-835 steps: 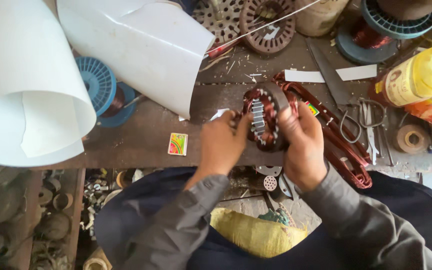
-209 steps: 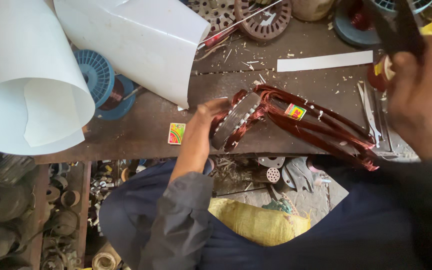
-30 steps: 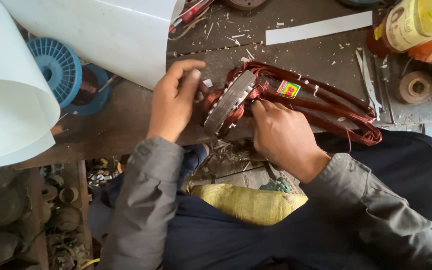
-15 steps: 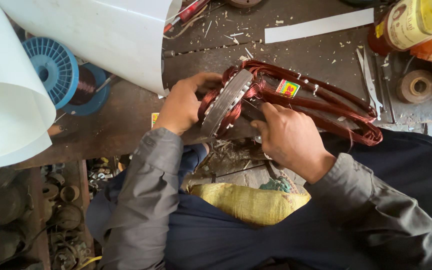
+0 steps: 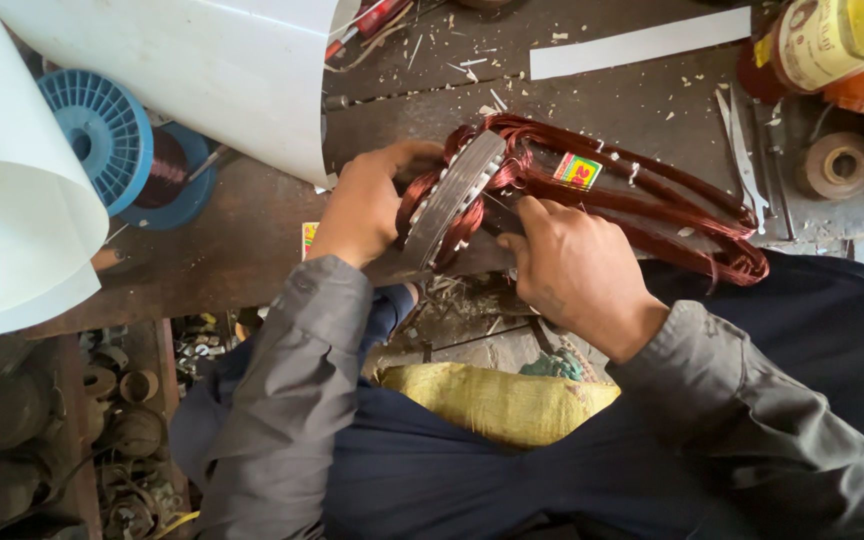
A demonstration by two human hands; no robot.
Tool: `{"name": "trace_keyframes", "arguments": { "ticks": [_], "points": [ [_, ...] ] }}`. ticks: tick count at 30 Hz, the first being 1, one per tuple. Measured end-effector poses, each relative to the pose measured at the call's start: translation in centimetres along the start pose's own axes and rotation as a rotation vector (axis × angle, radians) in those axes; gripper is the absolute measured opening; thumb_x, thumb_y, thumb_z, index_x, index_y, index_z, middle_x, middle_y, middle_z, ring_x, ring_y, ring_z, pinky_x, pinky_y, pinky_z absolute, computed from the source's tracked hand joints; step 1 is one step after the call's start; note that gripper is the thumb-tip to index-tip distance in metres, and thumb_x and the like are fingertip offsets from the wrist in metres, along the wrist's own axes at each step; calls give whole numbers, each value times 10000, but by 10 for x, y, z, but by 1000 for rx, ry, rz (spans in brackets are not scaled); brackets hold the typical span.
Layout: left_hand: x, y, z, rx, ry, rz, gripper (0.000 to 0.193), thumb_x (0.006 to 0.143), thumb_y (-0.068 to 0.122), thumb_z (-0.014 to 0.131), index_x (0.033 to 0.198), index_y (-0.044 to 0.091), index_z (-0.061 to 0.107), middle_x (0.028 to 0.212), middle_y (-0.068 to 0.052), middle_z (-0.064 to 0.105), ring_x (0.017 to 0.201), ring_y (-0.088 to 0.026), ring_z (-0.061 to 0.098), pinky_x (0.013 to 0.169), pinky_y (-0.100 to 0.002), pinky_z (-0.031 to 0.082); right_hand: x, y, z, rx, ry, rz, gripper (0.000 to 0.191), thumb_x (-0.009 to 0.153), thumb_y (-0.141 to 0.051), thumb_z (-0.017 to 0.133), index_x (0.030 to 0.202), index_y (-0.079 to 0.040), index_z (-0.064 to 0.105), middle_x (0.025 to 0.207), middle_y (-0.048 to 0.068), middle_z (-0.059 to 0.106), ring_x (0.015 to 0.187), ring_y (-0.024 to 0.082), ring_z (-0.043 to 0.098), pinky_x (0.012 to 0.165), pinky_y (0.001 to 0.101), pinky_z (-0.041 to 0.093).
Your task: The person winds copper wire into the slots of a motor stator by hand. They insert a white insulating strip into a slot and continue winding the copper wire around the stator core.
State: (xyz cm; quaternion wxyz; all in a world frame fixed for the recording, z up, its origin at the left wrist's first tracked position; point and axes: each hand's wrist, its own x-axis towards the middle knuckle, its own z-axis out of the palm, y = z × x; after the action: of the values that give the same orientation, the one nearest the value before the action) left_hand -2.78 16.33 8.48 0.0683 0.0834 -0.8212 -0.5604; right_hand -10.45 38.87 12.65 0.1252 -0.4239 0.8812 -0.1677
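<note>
**Two hands on one motor stator at the bench edge**

One large white sheet of stiff paper, curled into a loose roll point(image 5: 102, 120), covers the upper left of the dark wooden workbench point(image 5: 252, 230). One yellow woven sack point(image 5: 497, 400) lies below the bench edge, near the person's lap.

One ring-shaped metal stator with reddish copper windings point(image 5: 449, 200) stands on edge at the front of the bench, tilted, between the two hands. From its right side one bundle of long looped red-brown copper wire coils point(image 5: 672, 215) stretches across the bench, carrying one small bright label.

The left hand point(image 5: 367, 205) curls round the stator's left side, fingers closed over the windings and rim, gripping it. The right hand point(image 5: 577, 270) lies on the right side of the stator where the coils begin; its fingers are bent and press against the wire, but whether they pinch a strand I cannot tell.

One blue plastic spool wound with copper wire point(image 5: 117, 145) lies on its side at the left, partly under the white sheet. One long white paper strip point(image 5: 642, 45) lies at the top of the bench, well apart from the stator. One yellow plastic bottle point(image 5: 832, 40) lies in the upper right corner. One roll of brown tape point(image 5: 837, 165) sits near it, and one pair of metal tweezers point(image 5: 742, 150) lies just beside the coils.
</note>
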Motion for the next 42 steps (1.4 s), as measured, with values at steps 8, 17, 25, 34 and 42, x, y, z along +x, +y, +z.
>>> {"name": "trace_keyframes", "arguments": {
  "ticks": [8, 17, 25, 34, 42],
  "points": [
    [0, -2, 2, -31, 8, -39, 492, 761, 204, 840, 1189, 5, 703, 1092, -130, 798, 989, -187, 782, 889, -303, 582, 5, -16, -9, -100, -78, 59, 202, 918, -217, 624, 939, -17, 605, 884, 185, 704, 759, 402, 698, 641, 527, 541],
    [2, -11, 8, -29, 29, -59, 414, 807, 208, 828, 1166, 39, 708, 1020, -92, 791, 923, -165, 743, 859, -296, 573, 2, -12, 10, -87, 0, 65, 187, 804, -141, 638, 941, -14, 621, 894, 197, 698, 820, 410, 691, 681, 530, 544],
    [0, -14, 10, -51, 64, 27, 379, 871, 177, 789, 1199, 26, 674, 1091, -105, 787, 1036, -169, 761, 925, -296, 566, -1, -9, 7, 35, 52, 63, 151, 886, -153, 630, 961, -22, 619, 919, 184, 699, 818, 416, 671, 703, 536, 525],
    [-2, -28, 12, -63, 54, 47, 466, 788, 150, 835, 1197, 9, 664, 1101, -119, 778, 1019, -192, 743, 925, -304, 551, -3, -15, 5, -51, 67, -5, 127, 839, -84, 619, 951, -29, 597, 905, 175, 691, 869, 381, 687, 691, 509, 544],
    [-4, -30, 15, -102, 77, 35, 421, 821, 138, 820, 1190, 12, 662, 1087, -106, 774, 1014, -183, 738, 931, -301, 560, -1, -23, 7, -112, 3, 64, 242, 731, -103, 653, 955, -27, 599, 923, 173, 686, 908, 377, 688, 713, 501, 556]
  ]
}}
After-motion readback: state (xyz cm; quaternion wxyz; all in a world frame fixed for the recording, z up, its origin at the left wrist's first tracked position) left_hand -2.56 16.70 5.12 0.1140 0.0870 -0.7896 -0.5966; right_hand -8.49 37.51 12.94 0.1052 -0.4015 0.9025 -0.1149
